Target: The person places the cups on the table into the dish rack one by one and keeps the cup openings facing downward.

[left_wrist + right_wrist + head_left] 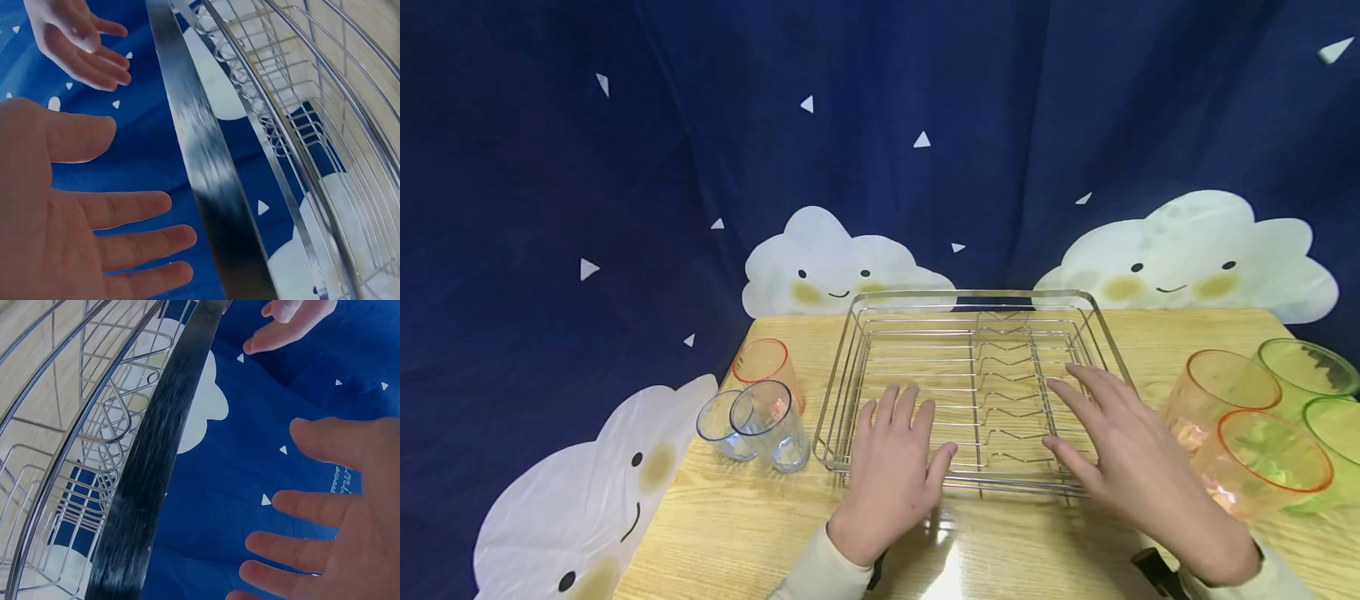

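A metal wire dish rack (985,293) stands on the wooden table between my two hands, with a flat-bar rim and a row of zigzag wires inside. My left hand (893,468) hovers over the rack's front left part, its fingers extended and the thumb spread to the right. Over the front right side is my right hand (1138,462), fingers spread and also holding nothing. Both wrist views show each palm beside the rim with straight, bare fingers (134,209). In the right wrist view, the rim bar (156,450) runs just past the fingertips.
Left of the rack stand two blue-rimmed clear glasses (778,425) and an orange glass (786,371). To its right are two orange glasses (1262,467) and two green glasses (1303,375). A dark blue cloud-patterned curtain (865,150) hangs behind the table (1000,550).
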{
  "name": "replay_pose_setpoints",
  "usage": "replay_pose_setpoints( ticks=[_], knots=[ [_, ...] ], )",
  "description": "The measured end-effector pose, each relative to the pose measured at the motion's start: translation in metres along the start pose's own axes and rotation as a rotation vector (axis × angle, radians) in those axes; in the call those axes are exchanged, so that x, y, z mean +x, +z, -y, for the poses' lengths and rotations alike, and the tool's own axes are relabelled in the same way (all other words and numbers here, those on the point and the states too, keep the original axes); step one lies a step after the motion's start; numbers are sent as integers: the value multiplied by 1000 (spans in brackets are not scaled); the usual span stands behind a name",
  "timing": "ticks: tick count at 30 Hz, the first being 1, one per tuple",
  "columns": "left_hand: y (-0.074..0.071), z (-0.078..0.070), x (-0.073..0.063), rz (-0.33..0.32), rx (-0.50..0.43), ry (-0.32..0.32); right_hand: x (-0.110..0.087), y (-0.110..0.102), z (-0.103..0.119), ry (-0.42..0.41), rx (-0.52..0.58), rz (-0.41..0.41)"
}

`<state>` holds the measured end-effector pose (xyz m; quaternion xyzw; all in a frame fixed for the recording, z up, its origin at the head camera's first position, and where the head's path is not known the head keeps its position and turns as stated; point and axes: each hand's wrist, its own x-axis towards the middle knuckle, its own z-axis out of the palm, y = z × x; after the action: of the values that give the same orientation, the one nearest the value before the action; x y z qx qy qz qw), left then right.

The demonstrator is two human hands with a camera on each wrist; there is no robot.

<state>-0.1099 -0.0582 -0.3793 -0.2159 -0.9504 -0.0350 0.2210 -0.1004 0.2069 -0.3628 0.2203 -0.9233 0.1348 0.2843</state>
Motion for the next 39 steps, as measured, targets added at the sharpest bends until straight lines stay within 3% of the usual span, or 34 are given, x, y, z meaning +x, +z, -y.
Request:
replay_pose_setpoints(
  ticks=[10,18,39],
  knots=[
    [-2,33,-4,-92,-123,-98,-1,-5,-4,24,34,-3],
    [0,52,-9,-108,-169,-188,-3,-8,-6,36,33,-1],
    [35,75,-12,-119,-223,-240,-11,-13,-13,71,-20,35]
  ],
)
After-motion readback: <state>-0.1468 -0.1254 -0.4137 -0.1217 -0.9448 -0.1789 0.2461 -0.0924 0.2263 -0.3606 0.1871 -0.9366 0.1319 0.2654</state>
